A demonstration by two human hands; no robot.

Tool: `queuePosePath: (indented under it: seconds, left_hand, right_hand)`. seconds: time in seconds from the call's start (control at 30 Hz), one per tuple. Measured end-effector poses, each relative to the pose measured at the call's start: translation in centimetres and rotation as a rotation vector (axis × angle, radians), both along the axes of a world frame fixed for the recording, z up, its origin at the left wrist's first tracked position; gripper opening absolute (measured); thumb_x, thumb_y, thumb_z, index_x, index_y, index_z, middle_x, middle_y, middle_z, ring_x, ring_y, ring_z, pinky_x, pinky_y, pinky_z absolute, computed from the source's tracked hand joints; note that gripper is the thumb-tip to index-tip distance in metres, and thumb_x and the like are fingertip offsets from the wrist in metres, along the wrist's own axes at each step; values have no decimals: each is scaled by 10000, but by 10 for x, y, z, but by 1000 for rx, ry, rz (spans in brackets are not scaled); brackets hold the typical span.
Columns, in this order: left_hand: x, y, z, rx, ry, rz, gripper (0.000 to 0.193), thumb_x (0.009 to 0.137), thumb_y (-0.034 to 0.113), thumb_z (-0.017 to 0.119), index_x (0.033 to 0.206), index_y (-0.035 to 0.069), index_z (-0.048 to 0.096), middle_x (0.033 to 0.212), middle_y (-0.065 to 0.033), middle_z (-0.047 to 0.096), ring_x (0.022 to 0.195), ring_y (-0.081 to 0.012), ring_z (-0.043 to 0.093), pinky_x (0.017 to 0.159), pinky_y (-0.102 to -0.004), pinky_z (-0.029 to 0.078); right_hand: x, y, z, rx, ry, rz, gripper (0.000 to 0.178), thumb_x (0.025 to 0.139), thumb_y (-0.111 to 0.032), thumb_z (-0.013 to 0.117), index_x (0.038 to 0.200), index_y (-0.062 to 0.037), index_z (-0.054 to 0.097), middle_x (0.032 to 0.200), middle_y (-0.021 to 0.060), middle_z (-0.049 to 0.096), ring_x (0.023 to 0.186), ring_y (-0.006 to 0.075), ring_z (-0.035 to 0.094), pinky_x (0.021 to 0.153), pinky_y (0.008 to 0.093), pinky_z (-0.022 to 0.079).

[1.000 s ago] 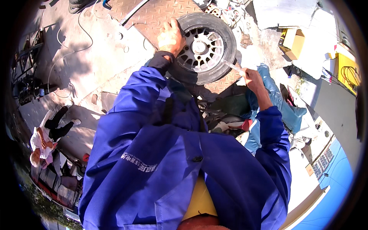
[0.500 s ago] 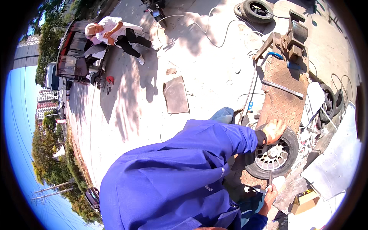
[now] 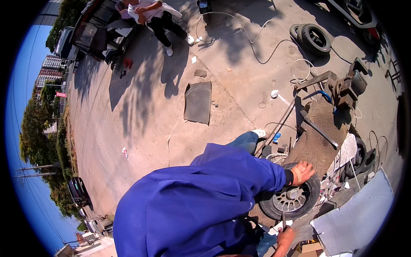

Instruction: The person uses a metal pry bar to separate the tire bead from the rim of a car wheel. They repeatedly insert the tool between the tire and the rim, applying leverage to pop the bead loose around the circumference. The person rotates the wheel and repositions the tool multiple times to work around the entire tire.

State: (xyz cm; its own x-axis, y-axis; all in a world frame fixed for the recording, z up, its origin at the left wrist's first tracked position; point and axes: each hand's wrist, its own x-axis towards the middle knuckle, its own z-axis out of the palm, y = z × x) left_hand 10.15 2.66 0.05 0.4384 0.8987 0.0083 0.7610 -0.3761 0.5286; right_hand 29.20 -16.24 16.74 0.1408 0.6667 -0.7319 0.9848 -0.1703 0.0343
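Observation:
A small wheel, a black tyre [image 3: 311, 195] on a silver multi-spoked rim [image 3: 289, 199], lies flat at the near end of a rusty tread-plate bench [image 3: 317, 141]. My left hand [image 3: 302, 172] rests over the tyre's upper edge, its fingers bent across the rubber. Below the wheel, my right hand [image 3: 285, 237] is closed round a narrow dark tyre lever [image 3: 284, 220]. The lever's tip reaches the tyre's near edge by the rim; whether it is under the bead cannot be made out. My blue sleeve [image 3: 261, 171] covers the wheel's left side.
A long metal bar [image 3: 320, 132] lies across the bench, near a rusty vise [image 3: 353, 88]. Loose tyres [image 3: 316, 38] lie beyond. A pale bent panel [image 3: 357, 214] and rubble stand at right. A person [image 3: 154, 17] stands far left beside a three-wheeled vehicle. A hose trails over the ground.
The whole view has shifted, so the wheel and both hands sit lower and further left in the picture, and the light looks darker. Both hands keep their places at the wheel.

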Motion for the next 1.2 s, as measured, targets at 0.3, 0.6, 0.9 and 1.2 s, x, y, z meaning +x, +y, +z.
queuePosePath:
  seconds: [0.3,0.6,0.9,1.2]
  left_hand:
    - [31,-13,-20,114,8,79,382,900,203,594,1240,33,630,1078,-189,624,961,-363,631,906,-539,480]
    - [10,-6,-26,69,-112,24,537,893,237,621,1391,43,572,1345,-256,562,1186,-408,570,1047,-594,399]
    - [-96,-87,11,42,-236,-952,611,800,377,734,1270,13,597,1362,-209,564,1370,-393,485,1250,-649,215]
    - [-93,-136,-52,453,-272,-776,319,920,207,530,1185,46,604,1264,-153,593,1300,-350,530,1206,-573,315]
  right_hand:
    - [36,63,36,142,-241,603,127,808,-204,754,855,-94,796,831,124,724,806,324,721,676,456,532]
    - [-8,220,-68,423,225,731,179,876,-120,594,861,-21,742,1090,136,607,1091,328,570,889,464,471]
    - [17,206,-82,265,360,-56,464,733,139,737,1173,56,614,1350,195,506,1290,399,541,1070,425,457]
    - [33,167,-124,766,179,-290,726,883,85,689,1552,-19,429,1531,253,496,1386,405,500,1170,455,373]
